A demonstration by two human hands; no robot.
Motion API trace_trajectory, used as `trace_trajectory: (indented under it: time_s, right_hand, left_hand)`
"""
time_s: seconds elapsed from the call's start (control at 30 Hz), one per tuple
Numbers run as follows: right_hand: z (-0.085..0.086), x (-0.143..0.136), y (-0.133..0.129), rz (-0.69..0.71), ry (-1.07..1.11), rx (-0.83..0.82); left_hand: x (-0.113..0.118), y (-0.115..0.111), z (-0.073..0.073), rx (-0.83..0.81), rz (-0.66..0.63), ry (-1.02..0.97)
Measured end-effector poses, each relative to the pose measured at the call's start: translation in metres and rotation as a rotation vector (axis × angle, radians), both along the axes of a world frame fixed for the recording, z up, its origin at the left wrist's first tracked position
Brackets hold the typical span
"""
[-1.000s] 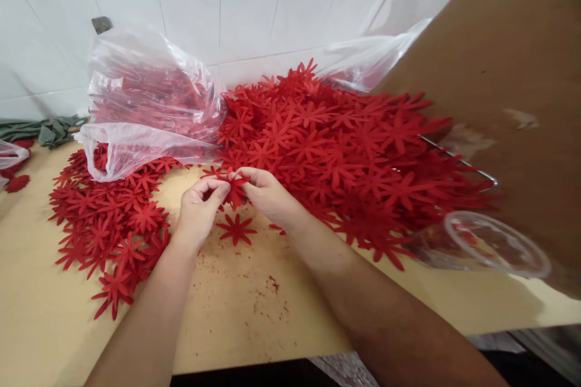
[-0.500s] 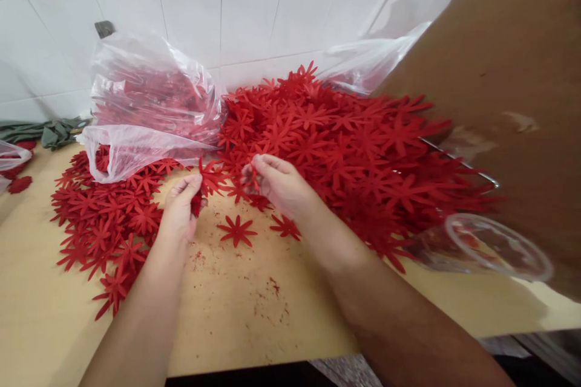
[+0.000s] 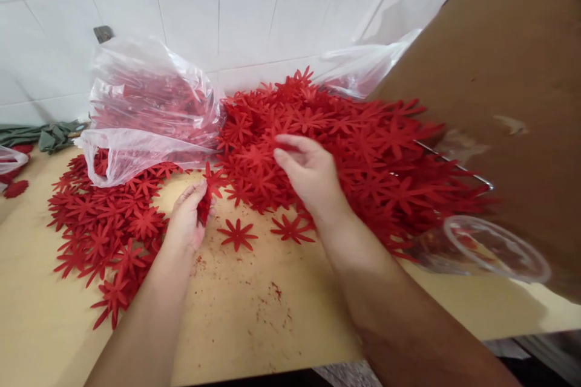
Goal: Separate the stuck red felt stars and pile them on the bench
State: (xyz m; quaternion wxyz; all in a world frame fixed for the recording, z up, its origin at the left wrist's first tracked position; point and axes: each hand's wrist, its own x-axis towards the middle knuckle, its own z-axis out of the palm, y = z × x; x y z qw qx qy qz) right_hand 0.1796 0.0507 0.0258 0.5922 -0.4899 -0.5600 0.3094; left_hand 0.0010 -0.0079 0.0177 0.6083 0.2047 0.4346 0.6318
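Between the thumb and fingers of my left hand (image 3: 188,214) is a red flower piece (image 3: 213,181), its petals sticking out to the right. My right hand (image 3: 308,175) is over the front of the large pile of red flower pieces (image 3: 363,139), thumb and fingers apart, holding nothing that shows. Two single flower pieces, one (image 3: 237,234) nearer my left hand and another (image 3: 292,228) below my right hand, lie flat on the table (image 3: 236,326). A second pile of red flower pieces (image 3: 100,224) spreads out left of my left hand.
Behind the left pile stands a clear plastic bag (image 3: 154,103) of red pieces. A clear plastic cup (image 3: 494,248) lies on its side at the right, by a brown board (image 3: 508,72). Green fabric (image 3: 57,136) lies at the far left. Red specks dot the table.
My right hand has moved right, away from my left hand, and its fingers have opened; the red piece at its fingertips no longer shows there. My left hand has hardly moved.
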Motion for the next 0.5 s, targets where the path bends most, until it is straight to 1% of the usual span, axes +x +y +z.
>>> trace_trajectory:
  time_s: [0.03,0.07,0.1,0.13,0.17,0.2,0.27,0.3,0.37,0.43,0.5]
  right_hand:
    - [0.003,0.004,0.0,-0.124,-0.108,0.113]
    - [0.005,0.005,-0.002,-0.2,-0.205,0.202]
    - [0.006,0.004,-0.004,-0.214,-0.279,0.258]
    - [0.005,-0.001,-0.008,-0.16,-0.323,0.28]
    - [0.002,-0.008,-0.012,-0.056,-0.337,0.274]
    - [-0.002,-0.016,-0.016,0.08,-0.334,0.244]
    - [-0.011,-0.034,-0.022,0.328,-0.307,0.126]
    - [-0.016,-0.041,-0.024,0.397,-0.291,0.059]
    - [-0.023,-0.049,-0.025,0.445,-0.236,-0.037]
    - [-0.025,-0.05,-0.022,0.421,-0.148,-0.072]
    - [-0.023,-0.046,-0.019,0.366,-0.084,-0.081]
  left_hand:
    - [0.002,-0.001,-0.001,-0.005,-0.017,-0.007]
    - [0.003,-0.001,-0.002,-0.015,-0.03,-0.01]
    - [0.005,-0.002,-0.003,-0.032,-0.041,-0.007]
    - [0.006,-0.002,-0.004,-0.048,-0.057,0.001]
    - [0.008,-0.003,-0.005,-0.064,-0.078,0.012]
    - [0.009,-0.003,-0.006,-0.077,-0.095,0.027]
    - [0.011,-0.004,-0.007,-0.095,-0.112,0.063]
    - [0.012,-0.005,-0.007,-0.099,-0.112,0.077]
    - [0.013,-0.005,-0.006,-0.114,-0.109,0.1]
    - [0.013,-0.004,-0.006,-0.128,-0.117,0.131]
    - [0.013,-0.003,-0.007,-0.106,-0.104,0.175]
